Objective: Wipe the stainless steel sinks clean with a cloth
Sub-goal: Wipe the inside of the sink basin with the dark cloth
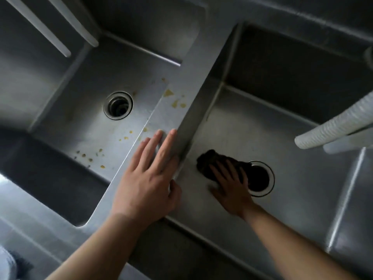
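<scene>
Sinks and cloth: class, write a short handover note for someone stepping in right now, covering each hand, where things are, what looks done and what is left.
Left hand: open, flat on the divider between the sinks, thumb over its edge.
Right hand: fingers spread, pressing the dark cloth on the right sink floor, beside its drain.
Done: right sink floor shows no spots.
Left: yellow specks on the left sink floor and stains on the divider need wiping.

Both sinks (84, 126) are brushed steel with a dull sheen; the dark cloth (210, 160) looks nubbly, the white hose (331, 126) ribbed plastic.
</scene>
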